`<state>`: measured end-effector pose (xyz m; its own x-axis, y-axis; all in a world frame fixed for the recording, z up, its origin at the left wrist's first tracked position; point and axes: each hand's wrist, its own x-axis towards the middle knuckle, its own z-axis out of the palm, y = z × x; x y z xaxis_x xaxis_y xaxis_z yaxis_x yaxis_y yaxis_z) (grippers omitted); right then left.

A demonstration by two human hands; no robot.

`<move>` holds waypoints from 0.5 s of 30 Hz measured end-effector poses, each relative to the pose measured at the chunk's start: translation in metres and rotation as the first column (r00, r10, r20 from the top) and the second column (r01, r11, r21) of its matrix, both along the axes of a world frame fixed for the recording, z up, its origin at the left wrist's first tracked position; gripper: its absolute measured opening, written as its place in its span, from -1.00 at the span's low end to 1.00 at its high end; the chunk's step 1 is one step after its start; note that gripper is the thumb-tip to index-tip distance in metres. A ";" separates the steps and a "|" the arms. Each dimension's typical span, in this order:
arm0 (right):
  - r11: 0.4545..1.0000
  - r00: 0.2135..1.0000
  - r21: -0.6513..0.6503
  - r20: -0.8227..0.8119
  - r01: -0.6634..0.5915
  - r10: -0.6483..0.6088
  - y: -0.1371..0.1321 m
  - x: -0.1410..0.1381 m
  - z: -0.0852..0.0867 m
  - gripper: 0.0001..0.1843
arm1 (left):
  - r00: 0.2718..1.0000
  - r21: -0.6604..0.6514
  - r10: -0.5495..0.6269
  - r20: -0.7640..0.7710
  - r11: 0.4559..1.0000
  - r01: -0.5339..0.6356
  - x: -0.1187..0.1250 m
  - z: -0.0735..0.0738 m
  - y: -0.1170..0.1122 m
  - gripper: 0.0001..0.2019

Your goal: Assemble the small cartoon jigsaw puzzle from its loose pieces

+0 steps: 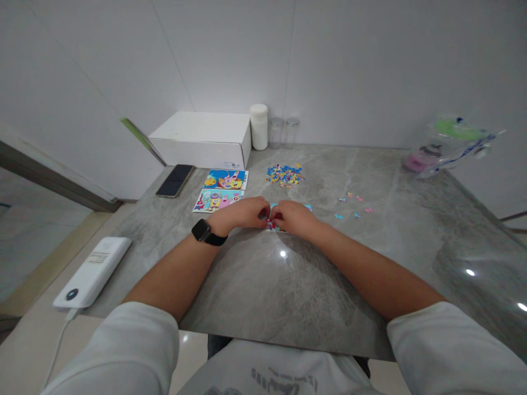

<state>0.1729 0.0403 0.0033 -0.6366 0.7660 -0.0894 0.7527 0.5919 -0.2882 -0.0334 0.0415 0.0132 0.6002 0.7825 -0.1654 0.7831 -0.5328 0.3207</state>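
Observation:
A small, partly joined jigsaw puzzle [270,225] lies flat on the grey table, mostly covered by my hands. My left hand [252,213], with a black watch on its wrist, has its fingers curled and closed at the puzzle's left edge. From the other side, my right hand [294,216] pinches down on the same left part of the puzzle, thumb and fingertips together. The fingertips of both hands nearly meet there; any single piece between them is too small to make out. Beyond the hands is a pile of loose puzzle pieces [285,175]. Several more pieces [356,215] lie scattered to the right.
Two picture cards [218,201] lie left of the puzzle, near a phone [175,181]. A white box [201,137], a white bottle [259,127] and two clear jars [291,133] stand along the wall. A plastic bag [444,147] sits far right, a power bank [93,272] near left.

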 end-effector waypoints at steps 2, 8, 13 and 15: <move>1.000 1.000 0.013 0.006 -0.009 0.009 -0.002 0.000 0.000 -0.80 | 1.000 -0.002 0.004 0.001 1.000 -0.004 0.000 -0.001 0.000 -0.68; 0.996 0.996 0.044 0.039 -0.076 0.075 -0.004 0.002 0.004 -0.76 | 1.000 -0.005 0.013 -0.023 1.000 -0.013 0.000 0.000 0.001 -0.71; 0.988 0.987 -0.006 0.037 -0.155 0.156 0.003 0.012 0.005 -0.69 | 1.000 -0.001 0.003 0.014 1.000 -0.003 -0.002 -0.004 0.002 -0.71; 0.990 0.989 -0.003 0.025 -0.143 0.143 0.007 0.016 0.006 -0.66 | 1.000 0.007 0.011 0.021 1.000 -0.012 -0.002 -0.007 0.003 -0.72</move>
<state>0.1889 0.0470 0.0089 -0.7371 0.6671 -0.1074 0.6673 0.6936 -0.2712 -0.0353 0.0449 0.0062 0.5945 0.7906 -0.1470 0.7822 -0.5262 0.3334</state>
